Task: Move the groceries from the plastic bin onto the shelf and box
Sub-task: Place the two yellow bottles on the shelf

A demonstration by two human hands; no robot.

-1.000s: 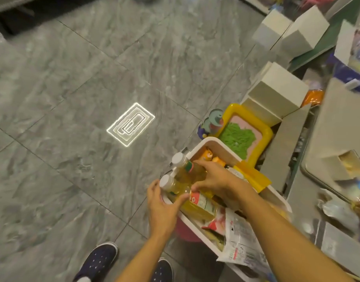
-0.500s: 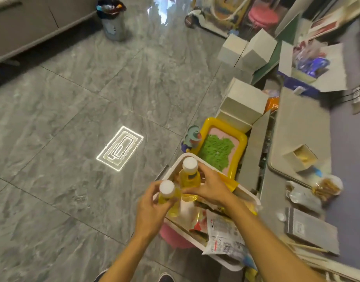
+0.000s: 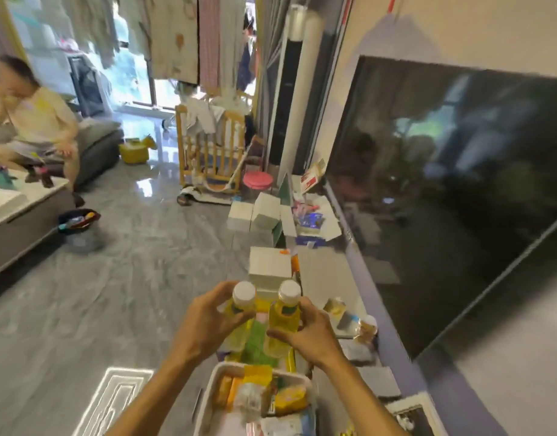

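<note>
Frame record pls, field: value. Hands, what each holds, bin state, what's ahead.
left hand: grips left bottle, yellow liquid, white cap
right hand: grips right bottle, same kind
bottle pose: both upright, side by side, not touching, out of the bin
plastic bin: white, nearer the camera than the hands, holds packets
ahead: white box just past the bottles; dark TV screen on the right
background: seated person, blurred

Two bottles (image 3: 286, 314) (white-capped) — one bin (image 3: 208, 392)
</note>
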